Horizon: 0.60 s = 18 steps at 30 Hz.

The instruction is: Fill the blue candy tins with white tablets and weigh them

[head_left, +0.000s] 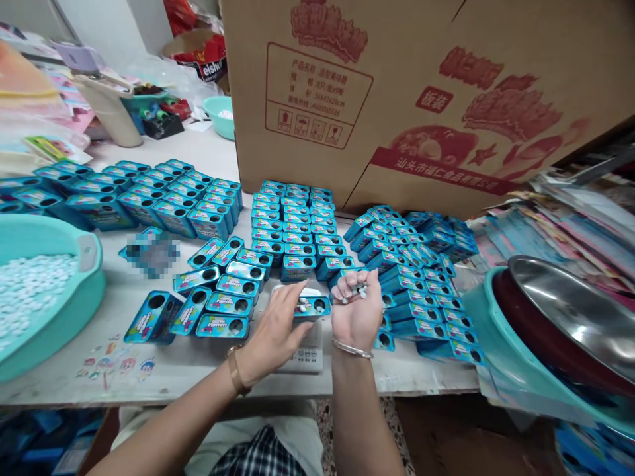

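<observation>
My left hand (274,338) reaches around the left end of a blue candy tin (311,306), fingers on its far side and thumb on the near side. The tin stands on a white kitchen scale (311,357). A few pale candies show at its top, near my fingers and in its round opening. Just right of the tin, my right hand (358,316) is turned palm up. Its fingers curl over a small handful of white candies (360,290). Several similar tins (223,304) stand close to my left hand.
Rows of blue tins (297,228) fill the table's back and right side (421,311). A turquoise basin (92,271) of white candies sits left. A large carton (317,152) stands behind. Stacked basins (501,330), with a metal bowl (575,297), crowd the right edge.
</observation>
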### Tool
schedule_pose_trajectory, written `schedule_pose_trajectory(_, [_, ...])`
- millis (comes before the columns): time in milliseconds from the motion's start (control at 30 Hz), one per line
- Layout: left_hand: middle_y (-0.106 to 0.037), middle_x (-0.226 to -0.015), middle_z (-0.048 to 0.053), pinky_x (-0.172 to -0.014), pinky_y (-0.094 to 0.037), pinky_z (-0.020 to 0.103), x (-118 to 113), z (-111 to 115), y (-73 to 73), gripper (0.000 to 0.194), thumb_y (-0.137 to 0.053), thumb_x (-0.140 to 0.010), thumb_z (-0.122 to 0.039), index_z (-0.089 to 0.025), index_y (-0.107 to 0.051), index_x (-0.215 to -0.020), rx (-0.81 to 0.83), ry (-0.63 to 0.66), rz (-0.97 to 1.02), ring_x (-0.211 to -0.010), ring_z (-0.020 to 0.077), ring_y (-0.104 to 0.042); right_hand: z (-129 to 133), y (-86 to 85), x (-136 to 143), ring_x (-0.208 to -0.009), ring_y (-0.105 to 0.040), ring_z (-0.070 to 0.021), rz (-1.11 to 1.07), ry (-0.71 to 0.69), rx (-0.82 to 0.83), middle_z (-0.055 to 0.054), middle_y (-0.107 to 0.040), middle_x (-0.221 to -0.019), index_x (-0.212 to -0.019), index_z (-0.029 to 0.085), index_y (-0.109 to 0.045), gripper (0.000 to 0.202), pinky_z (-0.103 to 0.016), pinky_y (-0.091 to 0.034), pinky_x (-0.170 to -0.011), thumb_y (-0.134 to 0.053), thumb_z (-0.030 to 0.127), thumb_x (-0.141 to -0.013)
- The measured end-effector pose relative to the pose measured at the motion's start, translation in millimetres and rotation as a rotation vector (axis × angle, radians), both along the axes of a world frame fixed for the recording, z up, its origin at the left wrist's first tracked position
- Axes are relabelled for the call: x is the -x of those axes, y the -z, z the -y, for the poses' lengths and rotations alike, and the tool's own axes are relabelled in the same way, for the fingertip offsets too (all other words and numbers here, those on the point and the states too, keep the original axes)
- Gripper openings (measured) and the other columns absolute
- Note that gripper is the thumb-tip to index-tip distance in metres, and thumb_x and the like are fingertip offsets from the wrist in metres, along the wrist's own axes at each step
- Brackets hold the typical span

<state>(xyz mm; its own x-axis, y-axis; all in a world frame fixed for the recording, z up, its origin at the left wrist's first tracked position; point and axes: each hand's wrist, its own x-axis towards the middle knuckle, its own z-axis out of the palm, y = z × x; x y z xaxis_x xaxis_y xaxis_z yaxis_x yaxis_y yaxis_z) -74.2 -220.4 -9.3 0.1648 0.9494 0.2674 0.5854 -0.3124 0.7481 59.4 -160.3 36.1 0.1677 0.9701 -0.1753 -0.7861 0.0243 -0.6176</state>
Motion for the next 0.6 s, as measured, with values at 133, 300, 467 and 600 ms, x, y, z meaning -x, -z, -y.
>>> schedule_pose_trajectory(133, [-0.044,-0.140,0.012,-0.109,-0.036,0.047,11,9,-9.9,0.063,-0.059,-0.087,-0.024,-0.022,-0.030,-0.143,-0.029,-0.009,-0.003,-0.131,0.0266,-0.039,0,-4.7,-19,-0.048,-0.034,-0.0065,-0.092,-0.022,-0.001,0.006,-0.039,-0.062,-0.069,0.019,-0.043,0.029,-0.019,-0.028,-0.043,-0.053,0.037,-0.090])
schedule_pose_trajectory(300, [-0.047,-0.139,0.009,-0.110,-0.035,0.041,32,20,-34.5,0.059,-0.061,-0.088,-0.028,-0.024,-0.036,-0.141,-0.108,-0.153,-0.002,-0.130,0.0235,-0.042,6,-13.1,-45,-0.049,-0.035,-0.0075,-0.147,-0.004,-0.055,0.006,-0.039,-0.063,-0.069,0.019,-0.044,0.028,-0.020,-0.030,-0.043,-0.047,0.034,-0.093])
schedule_pose_trajectory(467, [-0.057,-0.124,0.007,-0.102,-0.042,0.039,45,20,-42.9,0.043,-0.061,-0.088,-0.026,-0.025,-0.051,-0.130,-0.164,-0.184,-0.040,-0.118,0.0222,-0.051,12,-14.1,-52,-0.048,-0.035,-0.0077,-0.176,0.009,-0.046,0.005,-0.039,-0.063,-0.068,0.019,-0.043,0.031,-0.020,-0.030,-0.043,-0.043,0.035,-0.095])
schedule_pose_trajectory(600, [-0.059,-0.114,0.006,-0.094,-0.045,0.037,45,20,-40.8,0.036,-0.060,-0.089,-0.024,-0.024,-0.056,-0.124,-0.173,-0.150,-0.061,-0.109,0.0212,-0.054,13,-13.5,-52,-0.048,-0.034,-0.0077,-0.199,0.008,-0.025,0.005,-0.038,-0.063,-0.068,0.019,-0.042,0.032,-0.020,-0.029,-0.043,-0.039,0.034,-0.096])
